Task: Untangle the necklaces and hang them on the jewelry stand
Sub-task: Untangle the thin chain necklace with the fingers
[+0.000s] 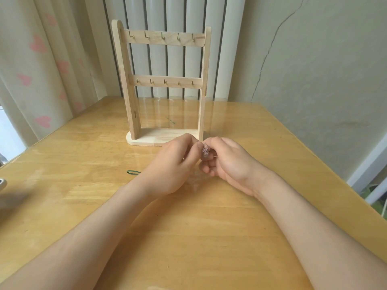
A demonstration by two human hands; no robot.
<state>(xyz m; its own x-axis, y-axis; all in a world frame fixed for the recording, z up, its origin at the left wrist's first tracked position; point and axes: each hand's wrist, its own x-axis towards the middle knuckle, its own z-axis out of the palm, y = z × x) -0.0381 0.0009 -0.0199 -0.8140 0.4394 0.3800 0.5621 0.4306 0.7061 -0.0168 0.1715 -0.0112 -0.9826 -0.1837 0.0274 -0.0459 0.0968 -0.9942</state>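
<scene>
Necklace clump (204, 151) pinched between fingers: left hand (169, 164) at its 9 o'clock, right hand (228, 164) at 3. Jewelry stand (165, 81) just beyond, 12 o'clock.

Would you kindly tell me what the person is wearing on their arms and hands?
Nothing that shows. The left hand and right hand are ungloved, with no rings visible. The left forearm and right forearm are bare to the frame's edge: no sleeves, watch or bracelets.
</scene>
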